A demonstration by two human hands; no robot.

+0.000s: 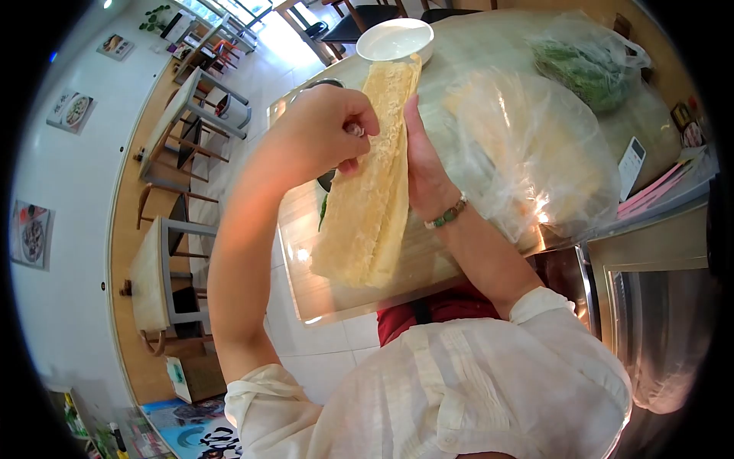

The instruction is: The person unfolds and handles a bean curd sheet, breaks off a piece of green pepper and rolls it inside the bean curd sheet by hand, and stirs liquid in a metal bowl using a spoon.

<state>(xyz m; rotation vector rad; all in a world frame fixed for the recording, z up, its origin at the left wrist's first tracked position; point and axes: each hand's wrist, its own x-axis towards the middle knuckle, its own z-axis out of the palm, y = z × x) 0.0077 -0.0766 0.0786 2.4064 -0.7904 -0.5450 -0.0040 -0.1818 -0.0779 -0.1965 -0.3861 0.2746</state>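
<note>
Head view gives us, at the far left, a pale wall with framed pictures, then wooden tables and chairs standing on a tiled floor. Further right, our left hand comes over the desk, its fingers curled in against the upper part of the long yellow sheet. We see a small pale spot at this grip but cannot tell what it is. Behind the hand, a dark round container is mostly hidden, and a green leaf shows just beside the sheet's left edge.

We have the folded, layered sheet slanting over the desk, its upper end near a white bowl and its wider lower end towards our body. Pale, crumbly matter lies along its face. Our right hand, with a beaded bracelet at the wrist, holds the right edge, thumb in front; its other fingers are hidden behind the sheet.

Right of that hand, a large clear plastic bag with yellowish contents rests on the desk. Beyond it we see a bag of greens, and at the right edge a white handheld device with buttons beside pink papers.
</note>
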